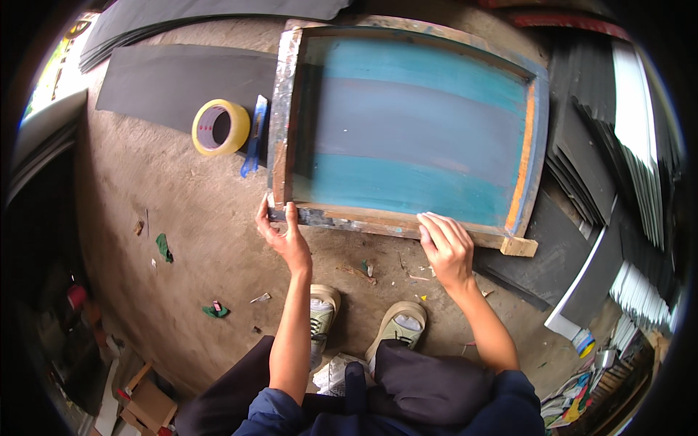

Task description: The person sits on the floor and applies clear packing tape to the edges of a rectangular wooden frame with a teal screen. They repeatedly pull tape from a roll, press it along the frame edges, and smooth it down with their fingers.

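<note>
Wooden screen frame (pixel 407 123) lies flat on the concrete floor (pixel 196 240), over a black sheet (pixel 182 83). Left hand (pixel 282 236) pinches the frame's near-left corner; right hand (pixel 445 247) rests flat, fingers spread, on its near rail. Yellow tape roll (pixel 220 127) and blue squeegee (pixel 254 138) sit just left of the frame, untouched. Frame looks placed, still being aligned.

Brown cardboard boxes (pixel 145 400) sit at lower left; colourful printed packets (pixel 574 400) lie at lower right

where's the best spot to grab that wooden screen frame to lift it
Probably by the near wooden rail of the screen frame, from the person's side: it lies flat, its mesh is thin, and the left hand grips the near-left corner while the right hand rests on that rail.
</note>
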`<state>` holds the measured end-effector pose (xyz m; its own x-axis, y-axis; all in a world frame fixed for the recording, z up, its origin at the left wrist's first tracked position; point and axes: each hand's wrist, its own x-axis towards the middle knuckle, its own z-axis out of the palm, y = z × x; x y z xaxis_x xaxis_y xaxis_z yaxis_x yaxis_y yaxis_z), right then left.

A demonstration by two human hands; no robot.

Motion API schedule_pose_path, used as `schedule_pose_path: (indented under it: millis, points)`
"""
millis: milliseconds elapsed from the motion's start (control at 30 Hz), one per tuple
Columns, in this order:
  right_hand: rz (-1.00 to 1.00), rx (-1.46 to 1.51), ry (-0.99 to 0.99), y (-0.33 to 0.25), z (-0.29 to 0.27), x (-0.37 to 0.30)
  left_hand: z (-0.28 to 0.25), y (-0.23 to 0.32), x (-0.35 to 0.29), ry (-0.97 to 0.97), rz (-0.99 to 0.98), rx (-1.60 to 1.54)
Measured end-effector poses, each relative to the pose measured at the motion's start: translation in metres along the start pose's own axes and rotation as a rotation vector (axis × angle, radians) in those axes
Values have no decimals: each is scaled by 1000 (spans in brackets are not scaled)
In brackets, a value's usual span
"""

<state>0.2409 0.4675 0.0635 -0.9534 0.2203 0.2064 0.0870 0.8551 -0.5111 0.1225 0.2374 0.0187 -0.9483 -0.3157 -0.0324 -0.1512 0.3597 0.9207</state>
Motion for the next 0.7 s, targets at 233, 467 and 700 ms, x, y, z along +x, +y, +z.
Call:
schedule_pose_path:
  millis: [233, 467, 700]
  points:
    - [-36, -140, 52, -34, 55, -3, 4, 0, 3, 90, 58, 167]
    - [-248, 53, -75, -103, 106, 63, -6, -19, 15, 3, 53, 77]
    - [-210, 18, -191, -129, 125, 79, -3, -33, 14, -14, -70, -128]
